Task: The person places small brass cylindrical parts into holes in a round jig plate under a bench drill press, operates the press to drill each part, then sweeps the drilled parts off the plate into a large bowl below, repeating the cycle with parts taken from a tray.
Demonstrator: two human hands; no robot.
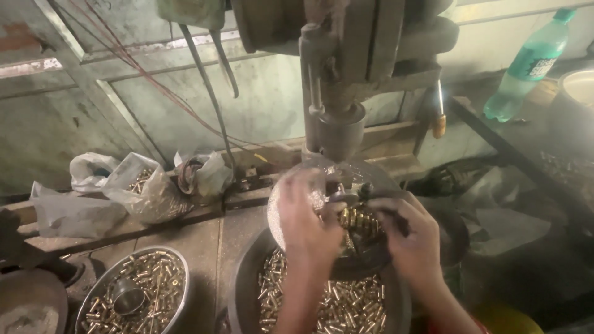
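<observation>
Both hands were right up at the round work plate [291, 185] of an old drill press [339, 124], under the chunky grey spindle. The left hand [303, 216] was curled over a cluster of small brass pieces [357, 221] sitting on the plate, fingers bent and apparently pinching one, though motion blur meant I couldn't tell exactly what was in the grip. The right hand [411, 238] was half closed on the far side of that same cluster, fingertips touching it, probably steadying it.

Directly below sat a big dark metal basin [244, 291] full of the same shiny little brass cylinders, which made sense as a catch or supply spot right under the plate. To the left on the desk [204, 238] was a steel bowl [176, 303] with more brass pieces and a small metal cup [128, 300] dropped in it, handy for scooping I'd guess. Behind that, crinkly white plastic bags [133, 188] held more brass. A green plastic bottle [529, 65] stood well off to the upper right. Everything looked grimy, worn and dull except the brass.
</observation>
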